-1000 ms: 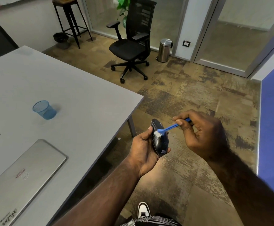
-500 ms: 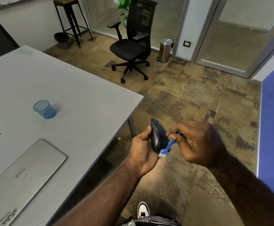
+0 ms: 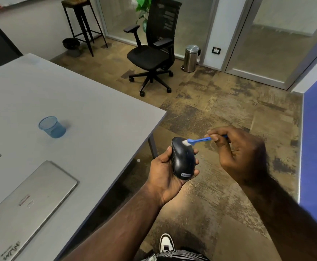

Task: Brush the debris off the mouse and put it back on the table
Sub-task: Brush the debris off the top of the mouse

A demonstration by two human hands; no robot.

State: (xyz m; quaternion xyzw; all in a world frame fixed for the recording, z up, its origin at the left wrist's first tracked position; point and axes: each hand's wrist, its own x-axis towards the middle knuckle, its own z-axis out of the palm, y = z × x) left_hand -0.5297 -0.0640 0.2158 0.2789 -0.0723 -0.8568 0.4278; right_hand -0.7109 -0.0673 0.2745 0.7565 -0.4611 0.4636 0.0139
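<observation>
Left hand [image 3: 165, 172] cups the mouse [image 3: 182, 159], thumb on one side, fingertips curled round the other; firm hold. Mouse is in the air off the table [image 3: 97, 113] corner, over the floor, logo end toward the person. Right hand [image 3: 238, 153] pinches the brush [image 3: 199, 140] handle between thumb and fingers, clamped on it. White bristles touch the far end of the mouse top.

Progress, judged: brushing is under way, mid task. No debris visible on the mouse at this size, so cannot tell how clean it is. Left to do: finish the strokes, then set the mouse down on the table. Table near the mouse has bare space; cup [image 3: 52, 127] and laptop [image 3: 27, 206] sit well apart from that corner.
</observation>
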